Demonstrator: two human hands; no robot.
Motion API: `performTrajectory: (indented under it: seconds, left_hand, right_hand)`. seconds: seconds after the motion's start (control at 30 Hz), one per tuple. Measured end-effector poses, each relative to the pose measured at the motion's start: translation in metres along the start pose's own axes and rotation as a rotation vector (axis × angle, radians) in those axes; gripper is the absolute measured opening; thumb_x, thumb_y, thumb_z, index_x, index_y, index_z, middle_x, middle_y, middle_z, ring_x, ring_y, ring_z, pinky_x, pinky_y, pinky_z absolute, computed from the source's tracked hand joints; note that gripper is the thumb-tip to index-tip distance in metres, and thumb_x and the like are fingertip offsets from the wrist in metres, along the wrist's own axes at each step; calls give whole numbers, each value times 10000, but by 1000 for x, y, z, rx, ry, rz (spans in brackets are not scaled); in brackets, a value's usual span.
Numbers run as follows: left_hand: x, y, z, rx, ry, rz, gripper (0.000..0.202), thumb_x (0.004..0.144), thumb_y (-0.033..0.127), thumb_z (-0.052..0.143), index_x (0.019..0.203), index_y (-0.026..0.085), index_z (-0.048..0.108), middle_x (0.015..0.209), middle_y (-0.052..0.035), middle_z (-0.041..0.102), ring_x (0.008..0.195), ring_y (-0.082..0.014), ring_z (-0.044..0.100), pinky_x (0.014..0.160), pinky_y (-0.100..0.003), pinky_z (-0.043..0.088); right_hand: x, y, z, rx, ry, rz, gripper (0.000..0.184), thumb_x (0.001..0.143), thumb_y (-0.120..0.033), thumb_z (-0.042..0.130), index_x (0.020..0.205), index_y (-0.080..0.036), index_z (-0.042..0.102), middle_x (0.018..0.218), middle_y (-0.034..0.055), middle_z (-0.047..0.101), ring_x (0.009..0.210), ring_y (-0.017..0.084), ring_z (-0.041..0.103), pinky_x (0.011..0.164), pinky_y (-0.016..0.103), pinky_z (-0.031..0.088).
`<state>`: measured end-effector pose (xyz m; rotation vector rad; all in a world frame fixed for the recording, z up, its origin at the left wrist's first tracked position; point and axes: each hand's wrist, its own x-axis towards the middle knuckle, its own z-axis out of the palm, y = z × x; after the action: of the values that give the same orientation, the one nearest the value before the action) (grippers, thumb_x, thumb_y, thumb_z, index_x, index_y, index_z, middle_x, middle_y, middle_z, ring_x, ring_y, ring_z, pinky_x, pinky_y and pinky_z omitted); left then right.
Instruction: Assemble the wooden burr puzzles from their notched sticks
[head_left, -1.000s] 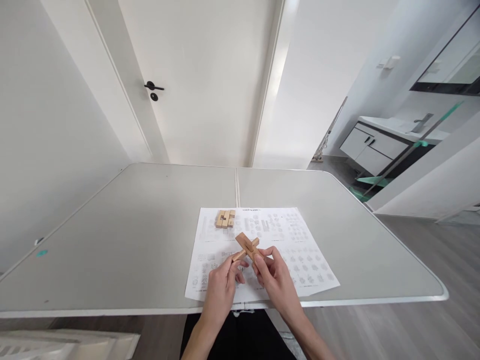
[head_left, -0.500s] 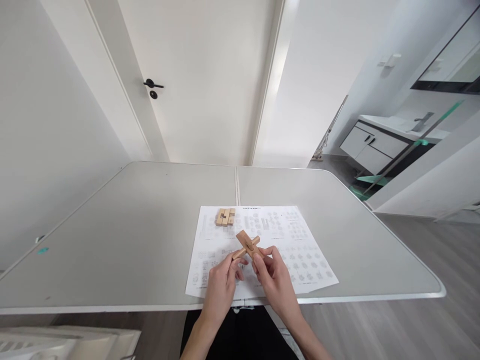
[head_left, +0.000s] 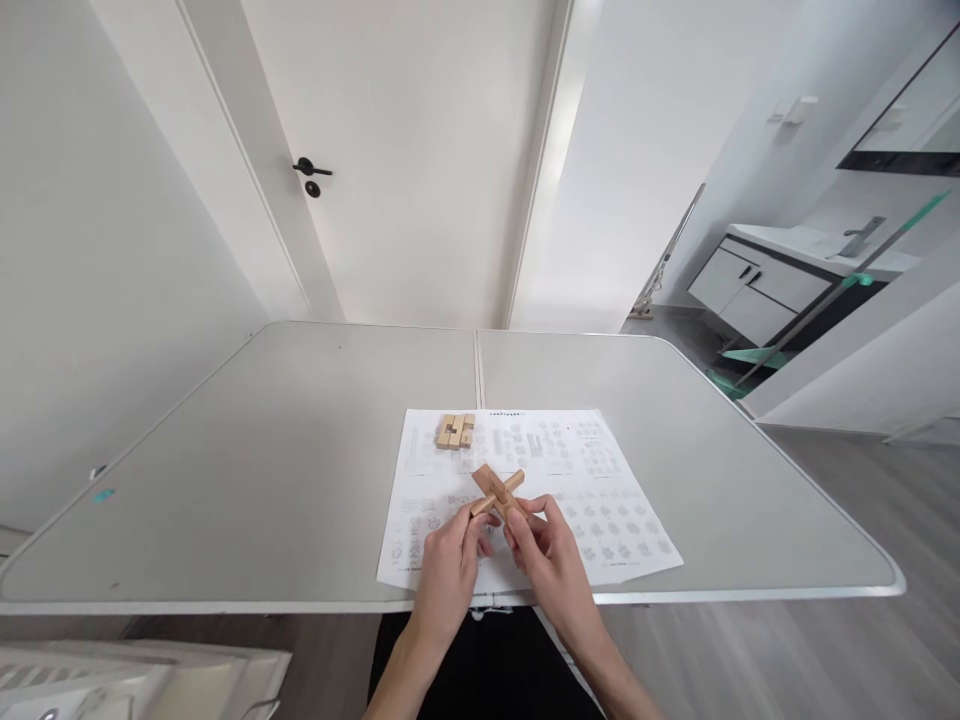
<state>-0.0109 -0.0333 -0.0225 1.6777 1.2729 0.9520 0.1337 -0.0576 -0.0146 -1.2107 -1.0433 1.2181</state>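
Wooden puzzle pieces [head_left: 491,484] cross in an X above the printed sheet, held between both hands. My left hand [head_left: 448,556] is closed, its fingertips on the lower left end of the thinner bar [head_left: 484,506]. With thumb and fingers, my right hand [head_left: 545,543] pinches the lower right end of the wider, flat piece. Part of the joint where the pieces meet is hard to make out. On the sheet's upper left lies a small group of wooden puzzle blocks [head_left: 455,431], side by side, touched by neither hand.
The white instruction sheet [head_left: 637,545] with rows of small diagrams lies near the front edge of the grey folding table [head_left: 300,450]. A seam [head_left: 478,370] runs through the table's middle. Behind stands a white door [head_left: 405,170]; a sink cabinet [head_left: 765,285] is at the right.
The view has shifted slightly, moving the scene a little to the right in the picture. Both hands keep their hold, and the crossed pieces have turned very slightly.
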Motion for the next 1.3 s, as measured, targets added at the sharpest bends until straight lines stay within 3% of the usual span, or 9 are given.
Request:
performTrajectory:
  seconds: [0.2,0.4,0.57,0.77,0.9,1.13,1.3]
  left_hand:
    - [-1,1,0,-18,14,2,409,1059,403,379,1284,221,668,772,-26,722,682,-206,670,715,-313,516]
    - [-1,-2,1,0,-15,-40,424,1037,467,431,1323,227,631,833,-30,726,723,-194,672,713,-310,533]
    - [-2,-3,2,-39,-33,-81,403,1030,495,436,1298,250,609,1006,-33,731,756,-167,665,720,-301,544]
    - [-2,1,1,8,-41,-83,352,1028,473,451,1215,245,642,929,-24,731,753,-178,660,711,-305,519]
    - [0,2,0,42,-32,-67,314,1017,465,477,1128,240,664,885,-20,729,725,-181,654,710,-309,510]
    - [1,2,0,60,-34,-40,306,1015,458,480,1133,247,669,873,-15,723,721,-181,645,717,-307,509]
    - [0,6,0,78,-37,-61,316,1013,473,475,1103,242,671,872,-25,723,720,-188,635,708,-307,507]
  right_hand:
    - [1,5,0,23,-19,11,332,962,-569,581,964,-245,507,691,-32,514,574,135,412,538,263,373]
    - [12,5,-16,95,28,48,363,923,-574,641,1002,-230,556,729,-8,599,596,139,475,571,275,415]
    - [34,-4,-53,104,200,39,366,881,-570,697,931,-231,568,716,-18,605,578,133,460,557,274,393]
    - [69,4,-110,-72,363,-61,429,858,-609,700,951,-228,526,718,-4,661,581,146,502,555,282,410]
    - [86,14,-133,-244,448,-114,467,859,-644,669,976,-217,519,730,12,694,569,157,540,546,286,420]
    - [103,13,-137,-348,438,-79,501,852,-676,630,1013,-209,549,826,54,748,584,175,592,560,301,455]
    - [91,18,-125,-267,481,-34,505,838,-611,678,1101,-234,471,890,47,756,636,191,635,594,307,494]
